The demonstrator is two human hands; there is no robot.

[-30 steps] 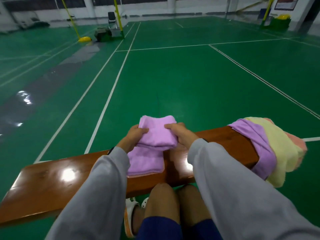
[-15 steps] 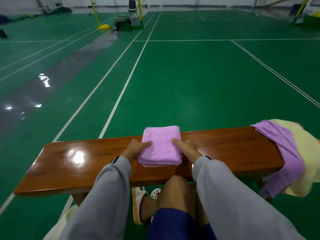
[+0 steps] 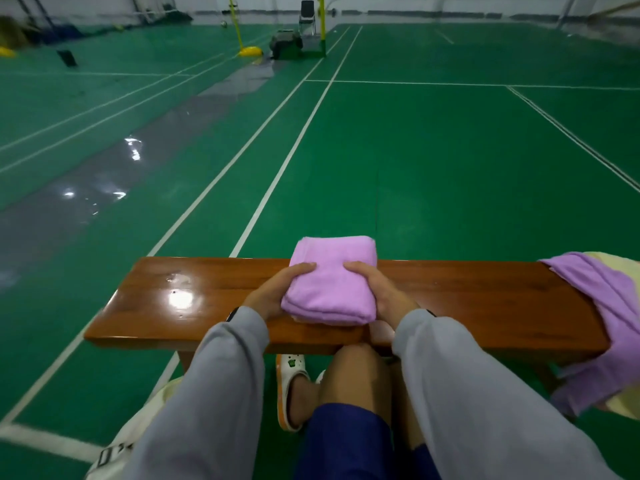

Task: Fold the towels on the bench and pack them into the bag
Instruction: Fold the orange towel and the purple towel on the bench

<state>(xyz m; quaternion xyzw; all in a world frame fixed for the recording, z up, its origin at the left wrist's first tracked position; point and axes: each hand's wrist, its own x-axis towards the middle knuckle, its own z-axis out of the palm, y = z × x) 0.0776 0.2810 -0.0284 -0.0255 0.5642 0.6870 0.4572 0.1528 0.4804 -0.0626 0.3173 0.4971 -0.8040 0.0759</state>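
Head view: we gripped the folded purple towel [image 3: 332,282] from both sides, left hand [image 3: 273,294] and right hand [image 3: 384,294] curled around it, over the wooden bench [image 3: 173,299].

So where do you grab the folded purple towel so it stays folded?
Grip the folded purple towel at its left and right edges, a hand from each side, as the left hand and right hand do: soft stacked layers need squeezing together.

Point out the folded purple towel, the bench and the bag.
folded purple towel [image 3: 332,285], head view, top face.
bench [image 3: 180,292], head view, bare glossy top.
bag [image 3: 130,439], head view, pale side, lower left.
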